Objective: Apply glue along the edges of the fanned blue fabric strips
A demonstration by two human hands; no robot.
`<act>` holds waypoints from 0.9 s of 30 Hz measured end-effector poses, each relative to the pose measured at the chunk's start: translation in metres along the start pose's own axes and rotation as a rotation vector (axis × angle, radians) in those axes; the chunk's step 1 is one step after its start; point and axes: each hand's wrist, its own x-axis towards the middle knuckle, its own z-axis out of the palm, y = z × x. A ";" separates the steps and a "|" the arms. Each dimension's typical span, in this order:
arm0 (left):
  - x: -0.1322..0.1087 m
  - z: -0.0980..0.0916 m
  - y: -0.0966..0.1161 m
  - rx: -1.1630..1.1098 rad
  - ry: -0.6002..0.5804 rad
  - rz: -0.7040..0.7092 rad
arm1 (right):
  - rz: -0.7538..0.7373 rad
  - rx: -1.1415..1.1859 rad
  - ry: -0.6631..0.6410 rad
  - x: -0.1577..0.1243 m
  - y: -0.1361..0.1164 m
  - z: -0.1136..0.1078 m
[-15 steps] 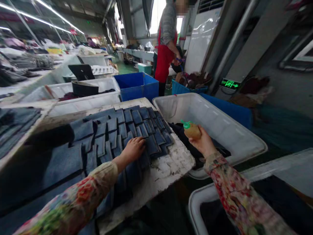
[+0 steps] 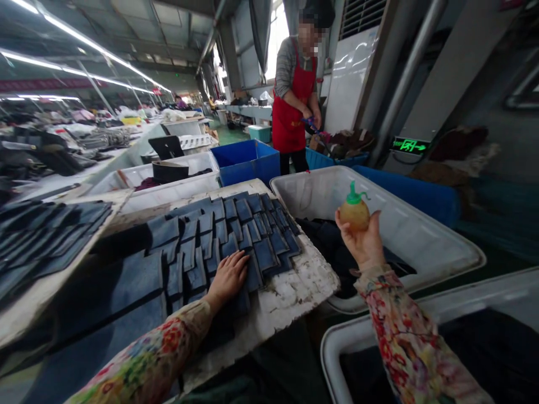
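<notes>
Overlapping rows of dark blue denim pieces (image 2: 264,253) cover a worn white board (image 2: 295,294) in front of me. My left hand (image 2: 228,276) lies on the near rows, palm down with its fingers stretched out, holding nothing. Over the white bin at the right, my right hand (image 2: 365,245) is wrapped round a squeeze bottle (image 2: 354,215). The bottle is round, with yellowish-brown contents and a green cap and spout, and stands upright in the raised palm.
A white bin (image 2: 438,241) with dark cloth adjoins the board's right edge; another white bin (image 2: 332,359) is nearer. Behind the board stand a blue box (image 2: 248,165) and a white tub (image 2: 177,193). A person in a red apron (image 2: 290,120) stands beyond, handling something purple.
My right hand has turned palm up and lifted slightly, bringing the tilted bottle upright. My left hand stays on the denim. The view has shifted, showing more of the person in the apron.
</notes>
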 end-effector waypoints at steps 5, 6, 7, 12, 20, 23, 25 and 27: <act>-0.001 0.005 -0.003 -0.004 0.014 0.008 | -0.066 0.019 0.060 0.003 -0.009 -0.011; -0.001 0.006 -0.003 -0.007 0.016 0.007 | -0.074 0.017 0.080 0.004 -0.010 -0.014; -0.001 0.005 -0.002 -0.009 0.017 0.006 | -0.079 0.014 0.101 0.005 -0.010 -0.016; -0.001 0.001 0.001 -0.017 0.010 -0.001 | -0.076 -0.027 0.151 0.008 -0.012 -0.019; 0.000 0.002 0.004 -0.039 0.039 -0.008 | -0.126 -0.063 0.184 0.011 -0.014 -0.019; 0.000 0.005 0.002 -0.034 0.064 0.002 | -0.138 -0.102 0.196 0.014 -0.013 -0.024; 0.000 0.007 0.001 -0.026 0.072 0.010 | -0.134 -0.131 0.202 0.015 -0.012 -0.026; 0.000 0.008 0.000 -0.022 0.071 0.014 | -0.125 -0.164 0.195 0.016 -0.010 -0.026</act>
